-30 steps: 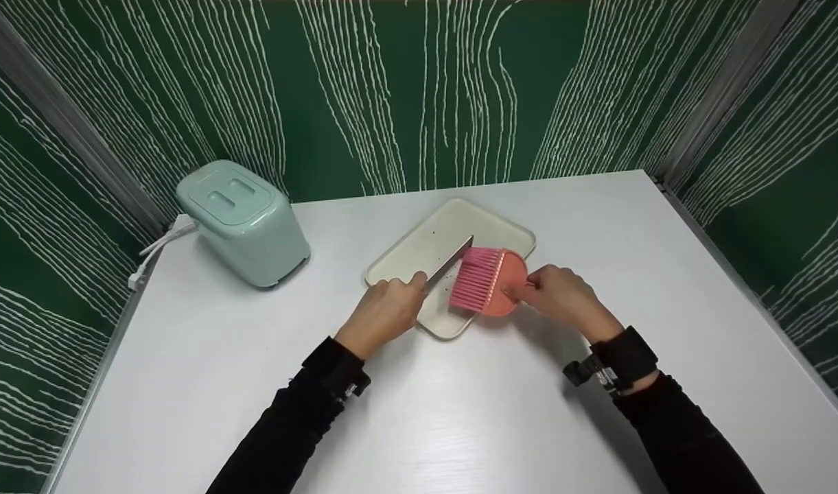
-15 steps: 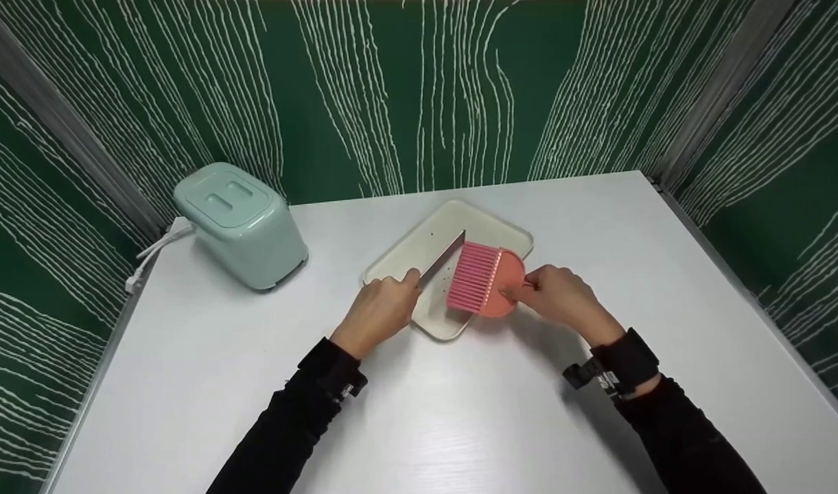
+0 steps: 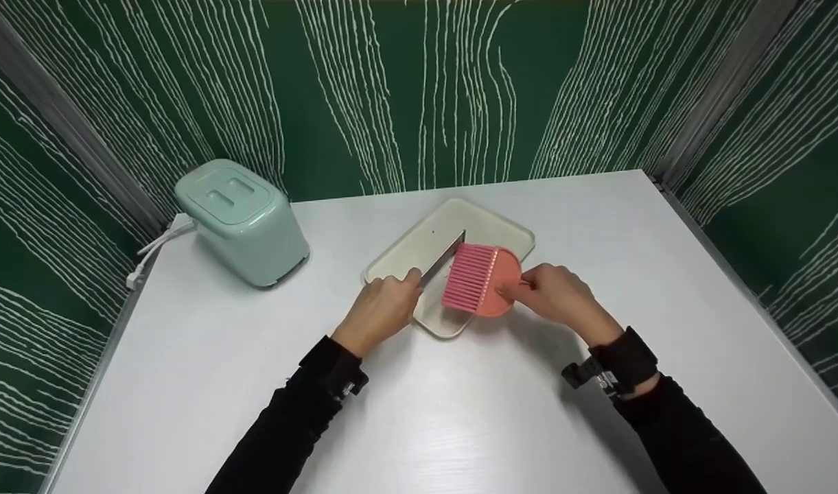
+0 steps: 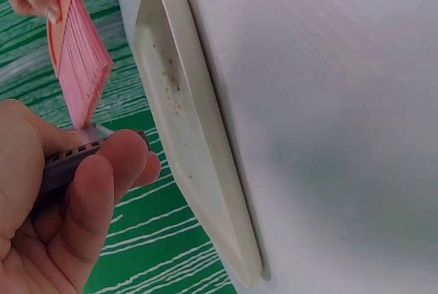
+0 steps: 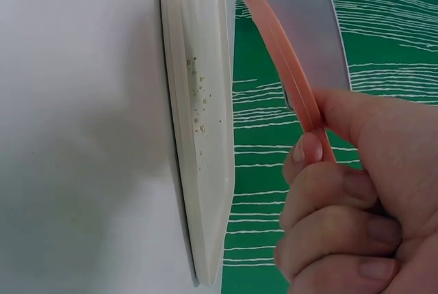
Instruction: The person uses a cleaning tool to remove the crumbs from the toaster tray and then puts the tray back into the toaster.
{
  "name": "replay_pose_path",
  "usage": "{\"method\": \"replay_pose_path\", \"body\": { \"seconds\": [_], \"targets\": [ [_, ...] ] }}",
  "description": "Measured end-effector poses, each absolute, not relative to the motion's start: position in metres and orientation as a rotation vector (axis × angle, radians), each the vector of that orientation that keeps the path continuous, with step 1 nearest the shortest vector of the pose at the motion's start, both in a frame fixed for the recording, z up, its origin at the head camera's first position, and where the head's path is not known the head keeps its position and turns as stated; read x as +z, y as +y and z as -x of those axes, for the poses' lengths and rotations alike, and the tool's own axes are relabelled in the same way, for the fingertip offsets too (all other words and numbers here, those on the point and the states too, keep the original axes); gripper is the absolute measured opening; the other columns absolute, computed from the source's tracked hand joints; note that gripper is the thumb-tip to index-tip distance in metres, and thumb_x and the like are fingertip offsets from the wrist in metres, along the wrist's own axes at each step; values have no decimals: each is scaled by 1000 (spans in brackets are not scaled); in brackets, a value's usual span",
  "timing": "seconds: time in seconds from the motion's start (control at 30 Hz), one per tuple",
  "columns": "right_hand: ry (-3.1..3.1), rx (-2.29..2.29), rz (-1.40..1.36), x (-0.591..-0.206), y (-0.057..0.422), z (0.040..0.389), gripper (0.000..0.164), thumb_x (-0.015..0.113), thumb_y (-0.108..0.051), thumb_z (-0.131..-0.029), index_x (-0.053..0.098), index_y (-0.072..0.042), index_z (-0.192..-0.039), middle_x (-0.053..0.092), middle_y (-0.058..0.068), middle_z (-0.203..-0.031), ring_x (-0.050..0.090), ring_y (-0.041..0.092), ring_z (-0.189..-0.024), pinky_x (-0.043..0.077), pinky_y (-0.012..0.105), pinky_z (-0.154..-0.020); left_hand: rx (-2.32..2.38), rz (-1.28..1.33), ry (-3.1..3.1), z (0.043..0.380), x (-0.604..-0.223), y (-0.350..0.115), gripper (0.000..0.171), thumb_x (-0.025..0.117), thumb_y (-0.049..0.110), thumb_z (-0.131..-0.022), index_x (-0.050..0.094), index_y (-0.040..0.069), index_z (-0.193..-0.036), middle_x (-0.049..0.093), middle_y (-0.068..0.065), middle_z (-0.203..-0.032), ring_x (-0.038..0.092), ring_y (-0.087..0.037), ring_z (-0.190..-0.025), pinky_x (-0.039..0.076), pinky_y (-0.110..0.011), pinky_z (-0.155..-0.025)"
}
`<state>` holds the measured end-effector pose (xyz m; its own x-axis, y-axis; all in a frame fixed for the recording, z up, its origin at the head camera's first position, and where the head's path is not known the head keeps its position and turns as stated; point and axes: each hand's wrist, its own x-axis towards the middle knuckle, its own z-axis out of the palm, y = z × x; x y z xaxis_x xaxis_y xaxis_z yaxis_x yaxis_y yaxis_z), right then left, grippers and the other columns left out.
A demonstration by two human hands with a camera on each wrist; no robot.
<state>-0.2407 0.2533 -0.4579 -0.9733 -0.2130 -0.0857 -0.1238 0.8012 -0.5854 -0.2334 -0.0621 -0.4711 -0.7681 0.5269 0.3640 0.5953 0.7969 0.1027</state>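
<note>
In the head view my left hand [image 3: 384, 302] grips a knife by its dark grey handle [image 4: 68, 164]. Its broad flat metal blade [image 5: 308, 27] stands on edge over a shallow cream tray [image 3: 398, 257]. My right hand [image 3: 556, 295] pinches a small hand brush [image 3: 484, 281] by its orange back, thumb on top. The pink bristles [image 4: 82, 68] point left, their tips right at the blade. Small brown crumbs [image 5: 198, 113] lie scattered in the tray below. The brush hides part of the tray and blade in the head view.
A mint-green toaster [image 3: 243, 219] stands at the back left of the white table [image 3: 419, 425], its white cord and plug [image 3: 144, 264] at the table's left edge. Green walls [image 3: 405, 89] with white lines close off the back and both sides.
The brush has shifted a little left along the blade over the last second. The knife tip has also moved slightly left and away. Both hands keep their grips.
</note>
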Motion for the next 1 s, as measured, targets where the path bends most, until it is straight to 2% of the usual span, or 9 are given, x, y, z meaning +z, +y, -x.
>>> {"method": "replay_pose_path", "body": {
  "seconds": [0.2,0.43,0.6,0.83,1.0],
  "targets": [
    [2854,-885,221,-462,260,245,51,69,-55,-98,52,-21,-64,37,-10,-60,39,11,-59,29,27,-55,-292,880,-2677,232,-469,-59,15,63,18,-109,60,3,-108,70,-16,-66,72,-29,-57,55,-45,-47],
    [2851,-867,194,-465,264,248,49,68,-53,-99,62,-16,-68,39,-9,-60,41,12,-59,31,28,-54,-267,910,-2656,231,-468,-58,16,63,18,-109,59,3,-104,67,-13,-64,70,-25,-55,53,-42,-45],
    [2876,-842,186,-464,265,250,53,67,-53,-100,49,-22,-62,37,-9,-57,39,12,-56,28,27,-53,-265,907,-2646,232,-470,-60,17,63,18,-109,58,3,-103,66,-12,-62,70,-25,-53,53,-41,-43],
    [2869,-863,155,-463,268,250,51,66,-55,-100,57,-19,-65,37,-10,-58,39,11,-56,29,28,-53,-295,906,-2662,233,-471,-60,15,62,15,-109,57,4,-101,66,-12,-61,68,-22,-53,52,-40,-42],
    [2850,-919,135,-464,272,249,52,65,-57,-101,68,-13,-74,39,-9,-60,40,13,-58,29,28,-54,-342,908,-2668,235,-472,-61,13,61,13,-109,58,4,-100,68,-13,-64,66,-17,-55,52,-38,-44]
  ]
}}
